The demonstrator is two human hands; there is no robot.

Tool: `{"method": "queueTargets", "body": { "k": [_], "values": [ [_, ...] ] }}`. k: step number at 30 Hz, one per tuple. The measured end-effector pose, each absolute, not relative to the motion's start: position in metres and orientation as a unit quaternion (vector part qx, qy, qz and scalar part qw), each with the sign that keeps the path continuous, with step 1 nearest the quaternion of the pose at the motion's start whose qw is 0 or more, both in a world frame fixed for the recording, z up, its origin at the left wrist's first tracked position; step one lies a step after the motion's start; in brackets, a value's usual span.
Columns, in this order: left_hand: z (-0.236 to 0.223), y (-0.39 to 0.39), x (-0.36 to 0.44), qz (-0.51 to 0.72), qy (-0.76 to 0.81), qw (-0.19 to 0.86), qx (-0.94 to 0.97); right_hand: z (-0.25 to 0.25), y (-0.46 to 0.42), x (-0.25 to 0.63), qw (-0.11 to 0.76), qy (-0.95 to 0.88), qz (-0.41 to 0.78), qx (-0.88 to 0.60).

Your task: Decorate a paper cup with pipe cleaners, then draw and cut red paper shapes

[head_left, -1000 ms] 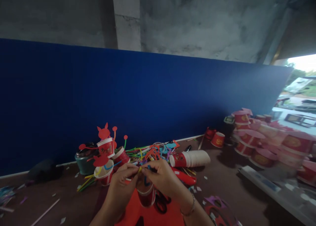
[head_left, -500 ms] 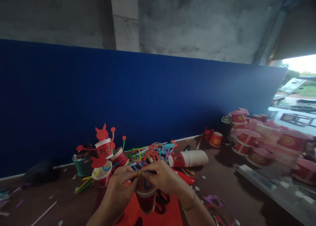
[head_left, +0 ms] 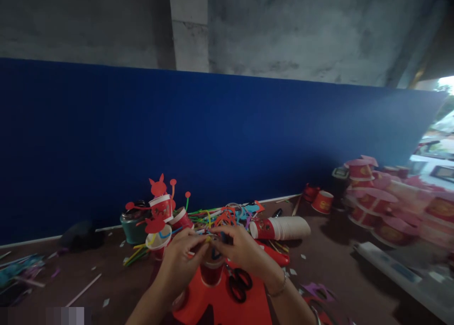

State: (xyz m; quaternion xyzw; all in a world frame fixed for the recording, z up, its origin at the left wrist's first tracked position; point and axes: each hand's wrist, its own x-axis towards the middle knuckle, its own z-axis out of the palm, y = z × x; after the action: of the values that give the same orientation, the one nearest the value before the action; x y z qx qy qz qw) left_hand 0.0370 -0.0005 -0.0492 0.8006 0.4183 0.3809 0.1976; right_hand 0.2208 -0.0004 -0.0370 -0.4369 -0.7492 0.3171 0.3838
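Note:
My left hand [head_left: 180, 261] is closed in a pinch on a small yellow piece [head_left: 208, 239], too small to make out fully. Fingertip to fingertip with it, my right hand [head_left: 244, 254] is closed around a blue straw [head_left: 223, 237], partly hidden by the fingers. Directly below both hands a red paper cup [head_left: 212, 274] stands upright, with something blue [head_left: 215, 254] at its top. Red paper [head_left: 227, 306] lies under the cup, and black-handled scissors [head_left: 239, 285] rest on it beside my right wrist.
Decorated red cups [head_left: 161, 209] with paper shapes stand left, by a teal jar [head_left: 133, 228]. Colourful straws and scraps [head_left: 227, 216] pile up behind my hands. A stack of nested paper cups [head_left: 283, 228] lies right. Many red cups [head_left: 372, 204] and a grey case [head_left: 386, 275] sit farther right.
The view has turned slightly left, so things appear farther right. Both hands stay pinched together above the cup, and the scissors show more fully.

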Motion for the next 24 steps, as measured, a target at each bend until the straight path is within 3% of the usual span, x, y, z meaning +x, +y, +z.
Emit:
{"method": "queueTargets", "body": {
  "k": [9,24],
  "values": [
    [-0.0472,-0.0005,0.0368,0.377,0.412,0.17,0.812,-0.0376,0.0003,0.2229,0.37,-0.748,0.365,-0.413],
    [-0.0448,0.0006,0.0385,0.361,0.41,0.222,0.808,-0.0317,-0.0026,0.2282,0.347,-0.787,0.241,-0.45]
  ]
}}
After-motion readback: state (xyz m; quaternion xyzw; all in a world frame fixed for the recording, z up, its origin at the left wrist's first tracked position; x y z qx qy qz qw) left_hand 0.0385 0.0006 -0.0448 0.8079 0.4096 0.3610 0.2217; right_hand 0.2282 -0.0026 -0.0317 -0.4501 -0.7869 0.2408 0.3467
